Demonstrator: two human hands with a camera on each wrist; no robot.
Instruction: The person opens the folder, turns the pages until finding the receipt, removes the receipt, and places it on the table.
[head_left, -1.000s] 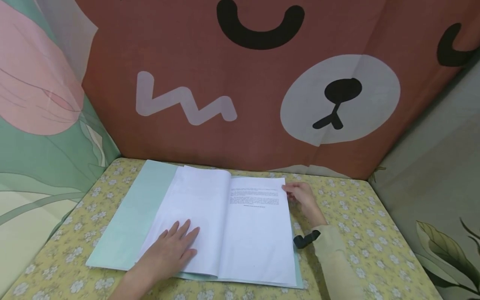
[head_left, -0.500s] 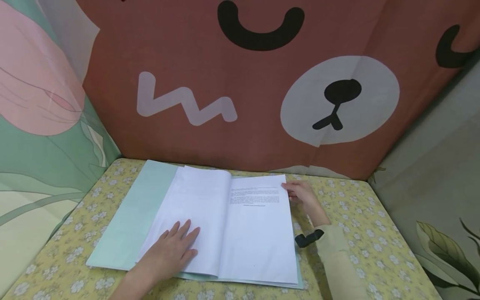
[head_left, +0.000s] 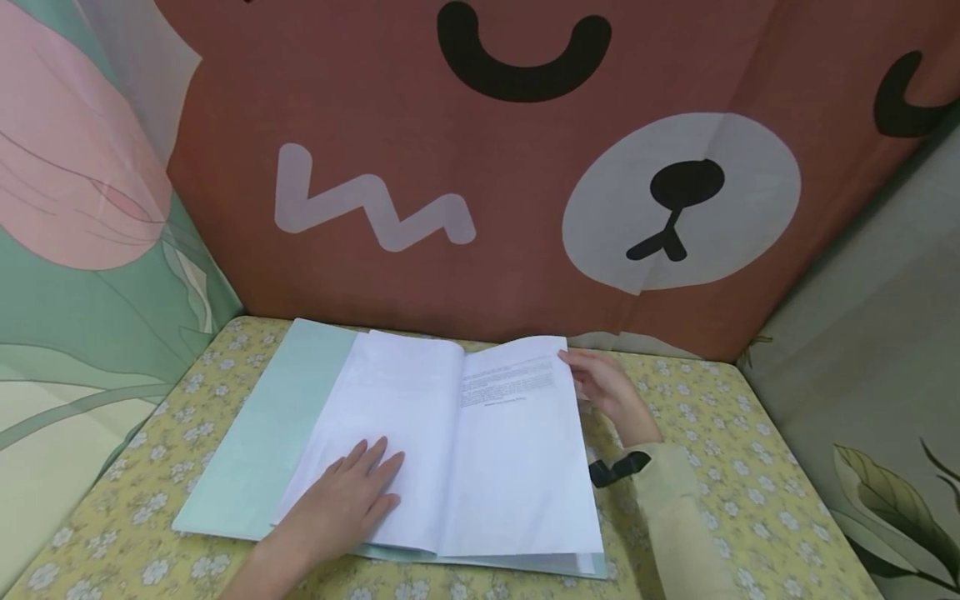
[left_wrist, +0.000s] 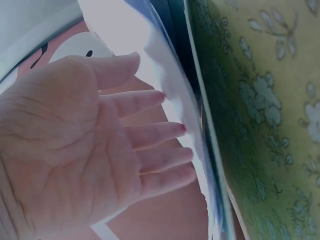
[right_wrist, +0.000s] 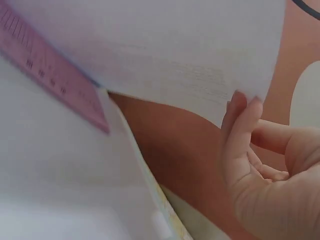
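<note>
A light green folder [head_left: 258, 442] lies spread on the table with white sheets inside. My left hand [head_left: 337, 504] rests on the blank left-hand page [head_left: 408, 392], fingers extended and slightly spread; its palm shows in the left wrist view. At the upper outer corner of the printed right-hand page [head_left: 517, 467], my right hand [head_left: 609, 392] pinches the paper between thumb and fingers. That corner is raised and the sheet bows upward. Beneath it, in the right wrist view, a pink ruler [right_wrist: 55, 70] lies on the sheet below; the head view does not show it.
A yellow floral cloth [head_left: 735, 483] covers the table. Right behind it hangs a reddish-brown backdrop [head_left: 510, 283] with a bear drawing. Patterned fabric walls stand at the left and right. A black wrist strap [head_left: 618, 469] is on the right forearm.
My right hand has moved slightly up and left with the page corner, and the page now lifts off the stack, its lower edge exposing sheets underneath. My left hand has stayed nearly still.
</note>
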